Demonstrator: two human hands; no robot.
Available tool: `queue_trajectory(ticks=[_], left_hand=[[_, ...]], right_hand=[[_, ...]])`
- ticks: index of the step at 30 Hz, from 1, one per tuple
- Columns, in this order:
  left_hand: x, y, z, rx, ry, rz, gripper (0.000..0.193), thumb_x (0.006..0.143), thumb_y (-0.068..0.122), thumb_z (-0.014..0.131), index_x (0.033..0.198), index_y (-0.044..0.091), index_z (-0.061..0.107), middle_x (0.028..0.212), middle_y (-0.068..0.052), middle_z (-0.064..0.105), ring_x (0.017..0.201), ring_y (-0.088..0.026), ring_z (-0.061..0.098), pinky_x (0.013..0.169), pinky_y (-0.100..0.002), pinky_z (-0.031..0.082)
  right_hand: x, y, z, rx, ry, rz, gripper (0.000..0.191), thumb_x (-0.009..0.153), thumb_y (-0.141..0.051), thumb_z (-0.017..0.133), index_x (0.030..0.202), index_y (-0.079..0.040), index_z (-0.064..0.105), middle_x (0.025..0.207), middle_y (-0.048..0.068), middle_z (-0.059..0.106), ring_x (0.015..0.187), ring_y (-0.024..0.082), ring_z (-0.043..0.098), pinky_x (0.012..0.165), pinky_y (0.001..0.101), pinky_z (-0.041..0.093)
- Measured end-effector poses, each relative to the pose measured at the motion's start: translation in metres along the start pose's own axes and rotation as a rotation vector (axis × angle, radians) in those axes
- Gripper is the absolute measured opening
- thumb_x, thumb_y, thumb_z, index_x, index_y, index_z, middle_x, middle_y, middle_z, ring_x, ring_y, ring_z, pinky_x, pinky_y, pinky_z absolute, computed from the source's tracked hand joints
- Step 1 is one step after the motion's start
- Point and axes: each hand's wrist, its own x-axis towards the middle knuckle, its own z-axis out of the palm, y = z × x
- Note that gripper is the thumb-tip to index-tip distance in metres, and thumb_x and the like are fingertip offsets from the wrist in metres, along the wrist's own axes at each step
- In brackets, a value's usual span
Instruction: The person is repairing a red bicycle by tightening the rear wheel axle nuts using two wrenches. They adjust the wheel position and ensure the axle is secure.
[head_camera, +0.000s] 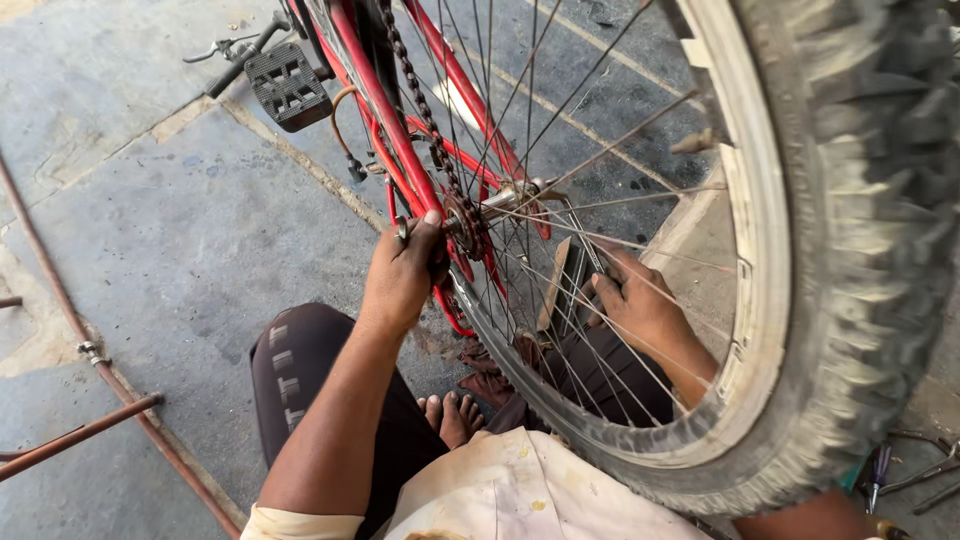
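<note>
A red bicycle frame (385, 110) stands upside down with its rear wheel (850, 250) close in front of me. My left hand (405, 275) grips a small metal tool at the axle nut, just left of the rusty sprocket (465, 225) and chain (410, 80). My right hand (640, 300) reaches through the spokes on the wheel's far side and holds a tool at the axle end (520, 192). The exact fit of either tool on the nut is hidden by fingers and spokes.
A black pedal (288, 85) sticks out at the upper left. Rusty metal rods (90, 370) lie across the concrete floor on the left. Loose tools (905, 475) lie at the lower right. My knee (295, 355) and bare foot (450, 415) sit under the wheel.
</note>
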Motion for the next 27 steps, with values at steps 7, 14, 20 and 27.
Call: queue_trajectory(ticks=[7,14,20,27], left_hand=[[-0.003,0.009,-0.001,-0.078,-0.063,0.058,0.045,0.108,0.036,0.050,0.073,0.009,0.049,0.059,0.003,0.044,0.051,-0.010,0.042,0.049,-0.031,0.039],[-0.001,0.015,0.000,0.033,-0.030,0.049,0.045,0.108,0.035,0.050,0.073,0.008,0.049,0.060,0.002,0.045,0.052,-0.010,0.042,0.049,-0.031,0.037],[-0.005,0.018,-0.001,0.114,-0.035,0.048,0.044,0.109,0.037,0.048,0.076,0.007,0.048,0.059,0.002,0.045,0.051,-0.010,0.045,0.049,-0.032,0.041],[-0.007,0.019,-0.002,0.122,-0.046,0.027,0.043,0.107,0.039,0.047,0.078,0.008,0.053,0.058,0.000,0.050,0.050,-0.011,0.050,0.049,-0.033,0.045]], right_hand=[[-0.007,-0.018,-0.025,-0.187,-0.300,-0.054,0.078,0.097,-0.030,0.056,0.165,-0.029,0.018,0.063,0.006,0.069,0.050,0.014,0.065,0.047,0.0300,0.058],[0.002,0.023,0.003,0.271,-0.335,-0.017,0.081,0.095,-0.033,0.056,0.165,-0.026,0.016,0.065,0.005,0.066,0.045,0.012,0.058,0.038,0.0310,0.050],[0.010,0.044,0.007,0.733,-0.567,-0.011,0.056,0.110,-0.036,0.053,0.155,-0.003,0.044,0.092,0.004,0.063,0.073,0.010,0.057,0.064,0.0269,0.048],[0.019,0.022,0.007,0.758,-0.926,-0.117,0.062,0.105,-0.041,0.056,0.151,-0.004,0.038,0.121,0.026,0.069,0.117,0.039,0.069,0.106,0.0544,0.054]])
